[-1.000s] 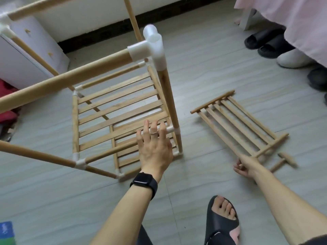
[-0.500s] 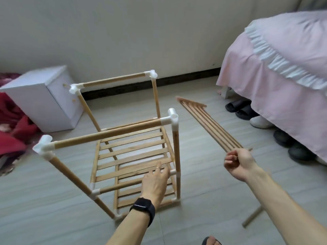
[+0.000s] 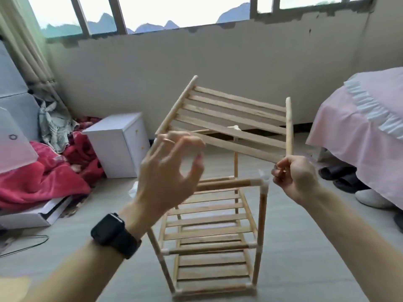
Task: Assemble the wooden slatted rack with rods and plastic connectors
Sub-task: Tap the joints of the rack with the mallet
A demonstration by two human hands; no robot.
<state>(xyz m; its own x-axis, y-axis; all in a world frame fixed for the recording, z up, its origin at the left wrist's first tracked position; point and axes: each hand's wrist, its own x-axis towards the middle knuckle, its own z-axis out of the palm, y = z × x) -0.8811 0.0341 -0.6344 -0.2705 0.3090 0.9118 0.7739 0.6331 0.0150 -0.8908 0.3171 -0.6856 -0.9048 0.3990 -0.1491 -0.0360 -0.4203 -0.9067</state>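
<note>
Though blur smeared my left hand [image 3: 168, 171], its fingers were spread and loosely curved, gripping nothing; whether the tips touched the slatted panel's [image 3: 229, 118] near rod, I couldn't tell. My right hand [image 3: 294, 177] pinched the panel's other rod, holding it tilted above the rack frame [image 3: 209, 225], which stood on the grey floor [image 3: 76, 247] between a white cabinet [image 3: 117, 144] and a pink-covered bed [image 3: 359, 127].

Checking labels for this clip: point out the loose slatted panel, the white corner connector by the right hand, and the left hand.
slatted panel [image 3: 229, 118]: head view, a middle slat.
white corner connector [image 3: 264, 183]: head view, its elbow bend.
left hand [image 3: 168, 173]: head view, back of the hand.
</note>
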